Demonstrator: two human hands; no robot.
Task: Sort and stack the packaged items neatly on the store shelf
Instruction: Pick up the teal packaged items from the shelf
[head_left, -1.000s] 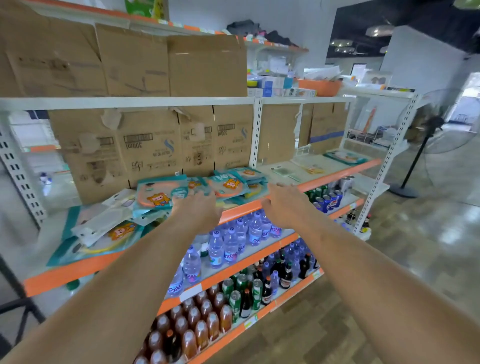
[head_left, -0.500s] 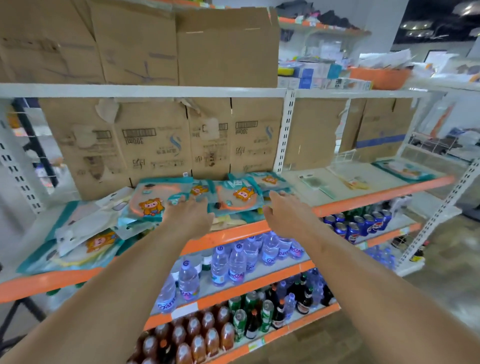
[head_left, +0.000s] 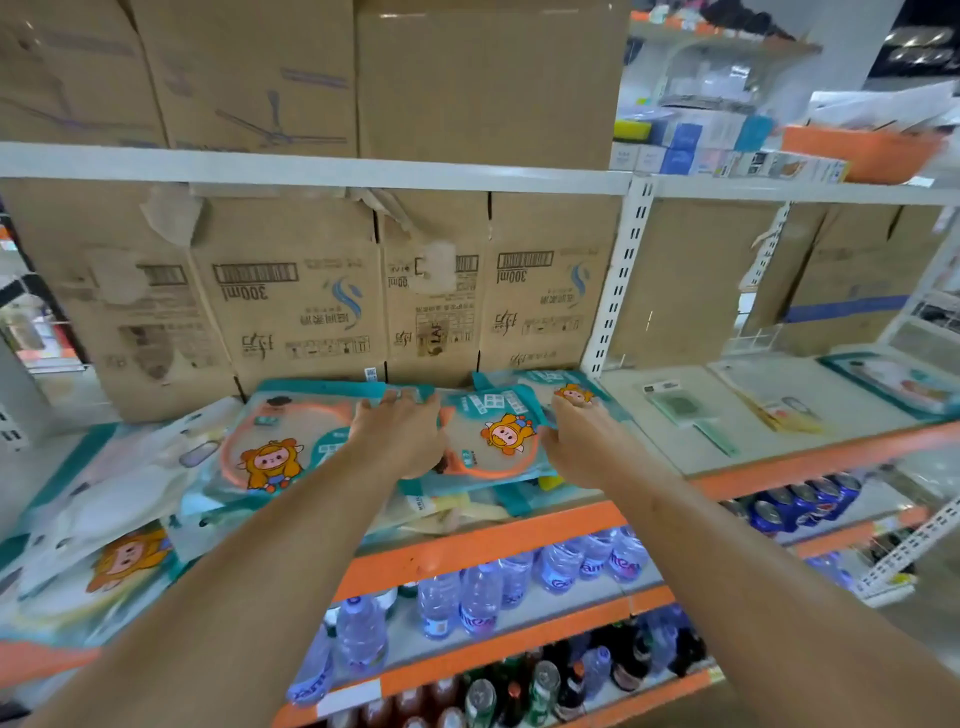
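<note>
While the shelf (head_left: 483, 545) carries that loose heap of teal packets (head_left: 130, 519) spilling left, you've gone for the top packet (head_left: 493, 441) mid-pile, prob. because it lies free to square up. Cardboard boxes (head_left: 311, 312) behind act as a backstop. Left hand (head_left: 400, 441) lies flat on its left edge, right hand (head_left: 576, 447) on the right: both grips spread, nothing clamped yet.

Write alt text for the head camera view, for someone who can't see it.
Left hand and right hand rest flat on either side of a teal cartoon package atop a messy pile on an orange-edged store shelf; cardboard boxes behind, water bottles below.
</note>
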